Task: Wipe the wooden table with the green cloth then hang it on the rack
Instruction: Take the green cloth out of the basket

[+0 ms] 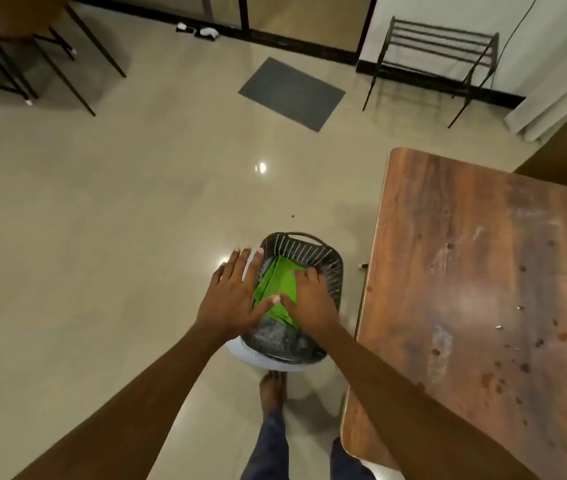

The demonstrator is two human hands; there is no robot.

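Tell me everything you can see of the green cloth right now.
The green cloth is bright green, looks like thin fabric, and lies folded and creased inside a dark perforated basket beside the wooden table. The right hand rests on it, fingers curled; the left hand is spread flat over its left edge.

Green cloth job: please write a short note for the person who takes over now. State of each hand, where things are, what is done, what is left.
Left hand: open, fingers spread, over the left rim of the dark basket, holding nothing.
Right hand: down on the green cloth inside the basket; a closed grip cannot be confirmed.
The basket sits on a white stool beside the wooden table, which shows spots and smears.
The rack stands by the far wall, bare.
Done: nothing yet.
Left: lift the cloth, wipe the table, hang the cloth on the rack.
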